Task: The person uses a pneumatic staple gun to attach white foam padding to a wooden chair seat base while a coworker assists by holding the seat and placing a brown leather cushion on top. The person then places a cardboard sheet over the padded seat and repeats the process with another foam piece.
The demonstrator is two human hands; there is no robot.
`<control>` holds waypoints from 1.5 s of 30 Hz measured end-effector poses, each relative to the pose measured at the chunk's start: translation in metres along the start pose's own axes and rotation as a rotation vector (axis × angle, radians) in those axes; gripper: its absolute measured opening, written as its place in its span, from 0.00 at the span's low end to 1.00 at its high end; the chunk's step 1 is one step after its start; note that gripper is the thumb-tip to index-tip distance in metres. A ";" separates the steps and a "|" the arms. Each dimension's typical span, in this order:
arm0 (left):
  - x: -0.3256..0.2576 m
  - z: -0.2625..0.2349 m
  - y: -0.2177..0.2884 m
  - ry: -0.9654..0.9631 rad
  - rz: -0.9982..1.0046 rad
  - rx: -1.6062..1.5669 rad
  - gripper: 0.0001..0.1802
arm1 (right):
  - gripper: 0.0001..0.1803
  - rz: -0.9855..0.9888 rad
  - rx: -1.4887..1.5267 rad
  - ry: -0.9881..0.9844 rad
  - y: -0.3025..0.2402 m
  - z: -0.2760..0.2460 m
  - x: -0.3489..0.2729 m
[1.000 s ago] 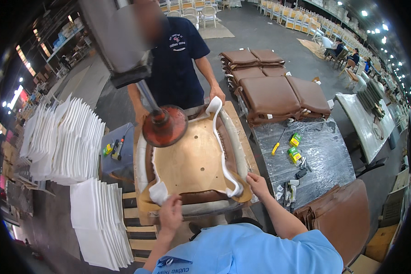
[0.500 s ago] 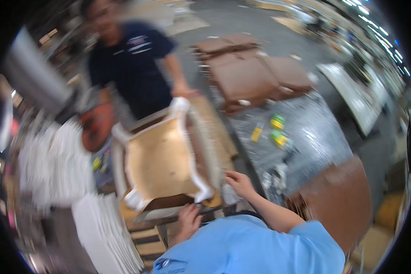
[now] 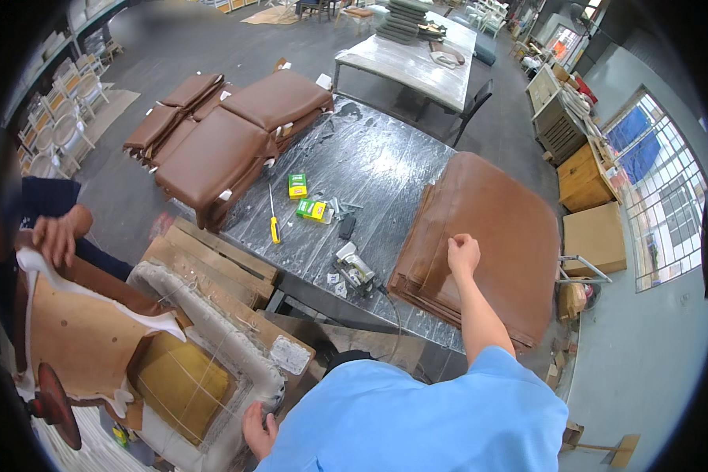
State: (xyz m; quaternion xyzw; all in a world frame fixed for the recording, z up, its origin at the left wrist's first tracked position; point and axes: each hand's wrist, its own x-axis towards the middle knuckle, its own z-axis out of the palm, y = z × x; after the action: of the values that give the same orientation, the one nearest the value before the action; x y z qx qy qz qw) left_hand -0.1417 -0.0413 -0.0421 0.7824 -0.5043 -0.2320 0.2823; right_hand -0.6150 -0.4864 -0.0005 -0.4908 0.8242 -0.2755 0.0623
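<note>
Brown leather sheets [image 3: 495,228] lie stacked on the grey table [image 3: 370,165], long axis running from near me toward upper right. My right hand [image 3: 462,253] pinches the top sheet, fingers curled shut. Two green boxes [image 3: 307,198] sit left of it. My left hand [image 3: 258,429] grips the seat frame [image 3: 212,330].

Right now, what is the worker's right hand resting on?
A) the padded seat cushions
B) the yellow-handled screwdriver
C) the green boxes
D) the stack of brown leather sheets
D: the right hand lies on top of the stack of brown leather sheets at the table's near right, apart from the screwdriver, the green boxes and the cushions.
</note>
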 end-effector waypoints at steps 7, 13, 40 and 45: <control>0.042 0.016 0.026 0.023 -0.054 0.059 0.36 | 0.27 0.147 -0.283 0.015 -0.041 0.028 0.041; 0.050 0.021 0.039 -0.024 -0.153 0.055 0.41 | 0.28 0.247 -0.453 -0.047 -0.079 0.026 0.021; 0.053 0.024 0.042 0.221 -0.082 -0.003 0.39 | 0.26 0.144 -0.458 -0.070 -0.040 0.005 0.067; 0.069 0.009 0.058 0.142 -0.382 -0.064 0.45 | 0.24 0.044 -0.331 0.035 -0.004 -0.020 0.083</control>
State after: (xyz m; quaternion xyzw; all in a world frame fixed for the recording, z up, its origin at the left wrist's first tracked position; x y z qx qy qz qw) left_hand -0.1589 -0.1259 -0.0146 0.8689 -0.3181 -0.2412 0.2928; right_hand -0.6620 -0.5499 0.0326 -0.4714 0.8698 -0.1430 -0.0278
